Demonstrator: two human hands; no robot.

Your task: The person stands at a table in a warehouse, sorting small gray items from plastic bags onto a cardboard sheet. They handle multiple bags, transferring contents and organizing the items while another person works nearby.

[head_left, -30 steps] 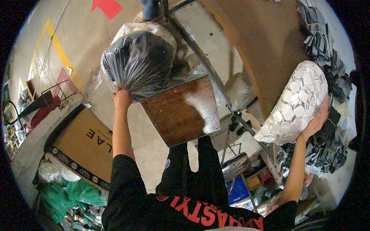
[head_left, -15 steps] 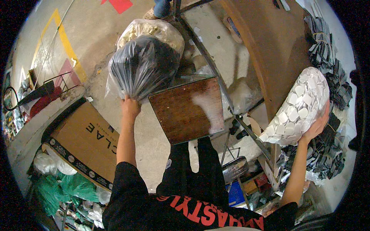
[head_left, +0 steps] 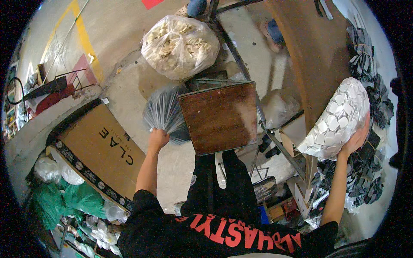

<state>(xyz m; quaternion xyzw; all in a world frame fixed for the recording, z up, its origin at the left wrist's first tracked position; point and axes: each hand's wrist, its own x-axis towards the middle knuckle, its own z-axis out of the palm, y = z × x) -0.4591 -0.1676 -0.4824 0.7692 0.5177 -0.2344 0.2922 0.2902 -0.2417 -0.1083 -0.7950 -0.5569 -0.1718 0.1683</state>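
My left hand [head_left: 159, 139] is closed round the gathered neck of a clear plastic bag with dark contents [head_left: 165, 112]. This bag hangs low, beside the left edge of a brown wooden stool top [head_left: 219, 120]. Beyond it on the floor stands a larger clear bag full of cream-coloured pieces [head_left: 180, 48]. At the right, my right hand [head_left: 356, 139] holds a clear bag of flat white pieces [head_left: 336, 118] from its outer side, by the brown table. The fingers are partly hidden behind that bag.
A brown table [head_left: 316, 47] on a metal frame runs along the right. Bundles of black strips [head_left: 363, 176] lie beside it. A cardboard box [head_left: 101, 148] stands at the left, with green bags [head_left: 81, 200] nearby. Another person's feet [head_left: 273, 36] show beyond the frame.
My left hand has drawn the dark bag nearer and lower, off from in front of the cream-filled bag, which now shows fully. My right hand keeps its hold on the white-filled bag.
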